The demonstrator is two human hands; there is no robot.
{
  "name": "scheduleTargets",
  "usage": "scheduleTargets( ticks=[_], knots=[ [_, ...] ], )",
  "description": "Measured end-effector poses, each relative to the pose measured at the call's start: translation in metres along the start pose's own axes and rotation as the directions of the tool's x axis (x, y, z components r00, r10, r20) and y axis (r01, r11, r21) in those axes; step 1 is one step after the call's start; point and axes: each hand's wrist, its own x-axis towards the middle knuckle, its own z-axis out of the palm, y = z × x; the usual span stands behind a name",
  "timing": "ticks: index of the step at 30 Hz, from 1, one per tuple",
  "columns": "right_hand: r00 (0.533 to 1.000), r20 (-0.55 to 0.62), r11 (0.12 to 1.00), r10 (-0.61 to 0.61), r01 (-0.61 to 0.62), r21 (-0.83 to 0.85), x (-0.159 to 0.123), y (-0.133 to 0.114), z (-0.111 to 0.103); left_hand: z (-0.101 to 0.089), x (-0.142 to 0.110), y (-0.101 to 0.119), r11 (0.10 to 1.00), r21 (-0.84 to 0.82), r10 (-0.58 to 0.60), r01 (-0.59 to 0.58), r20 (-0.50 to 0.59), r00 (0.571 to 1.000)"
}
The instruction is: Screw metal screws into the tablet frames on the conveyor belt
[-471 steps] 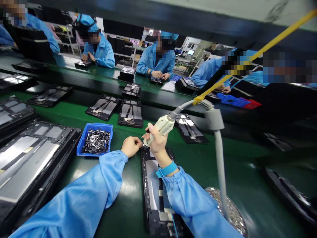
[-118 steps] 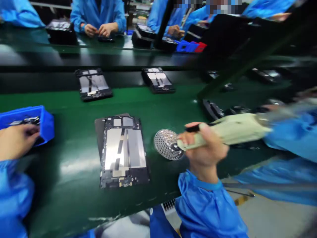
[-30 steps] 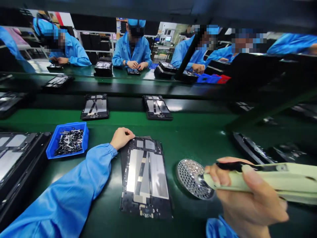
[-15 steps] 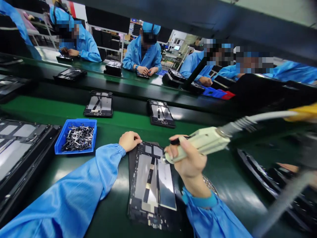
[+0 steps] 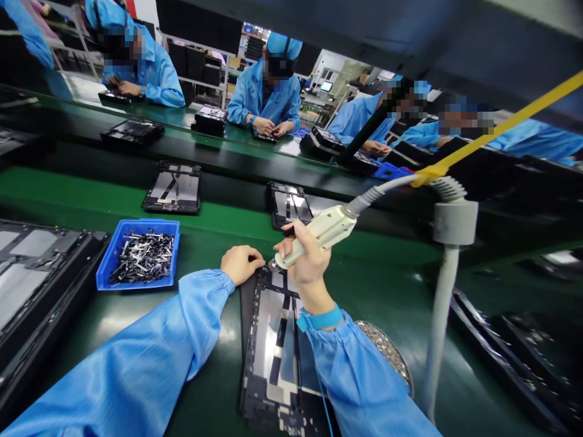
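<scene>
A black tablet frame (image 5: 273, 346) with silver plates lies lengthwise on the green belt in front of me. My left hand (image 5: 240, 263) rests curled at its far left corner, fingers pinched together on something I cannot make out. My right hand (image 5: 306, 262) is wrapped round a pale green electric screwdriver (image 5: 319, 233), tip down at the frame's far edge, close to my left fingers. A grey hose (image 5: 439, 285) and yellow cord (image 5: 496, 130) hang from the tool.
A blue bin (image 5: 139, 255) of small metal parts sits left of the frame. A round perforated screw dish (image 5: 387, 352) lies to the right, partly behind my sleeve. Stacked frames (image 5: 31, 273) fill the left edge. Other frames ride the belt; several people in blue coats work opposite.
My right hand has carried the screwdriver from the screw dish on the right over to the frame's far edge and tipped it downward. My left hand has stayed at the far left corner.
</scene>
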Motion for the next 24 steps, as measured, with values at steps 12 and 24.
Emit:
scheduleTargets(
  ticks=[12,24],
  knots=[
    [1.000,0.013,1.000,-0.004,0.004,0.001,0.003,0.008,-0.003,-0.002,0.014,0.001,1.000,0.021,0.017,-0.018,0.067,0.998],
    [1.000,-0.003,1.000,0.001,-0.001,0.000,0.007,0.030,-0.001,-0.004,0.009,0.008,0.997,0.077,-0.035,0.029,0.077,0.996]
  ],
)
